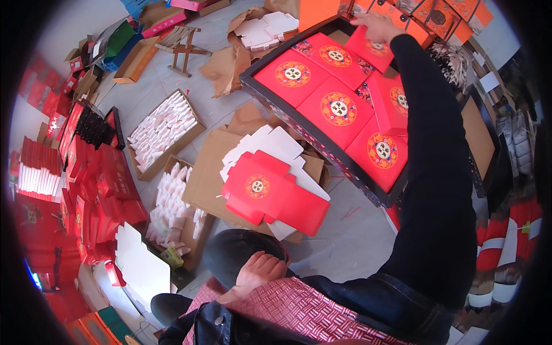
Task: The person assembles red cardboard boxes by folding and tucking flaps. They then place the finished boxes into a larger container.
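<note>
My right arm reaches far out to the upper right. There my right hand is closed on the far edge of a red box with a round gold and dark emblem. That box is tilted in a large black-rimmed tray holding several similar red boxes. One of them, a red box near my forearm, leans on its neighbours. My left hand rests on my dark-clad knee, fingers lying over it, holding nothing. In front of the knee, a flat unfolded red carton lies on white carton blanks.
Left of the blanks stand cardboard boxes of small white packets. Stacked red boxes crowd the left side. A small wooden folding stool is on the tiled floor. Orange boxes line the far right, and an open black-edged tray stands beyond my arm.
</note>
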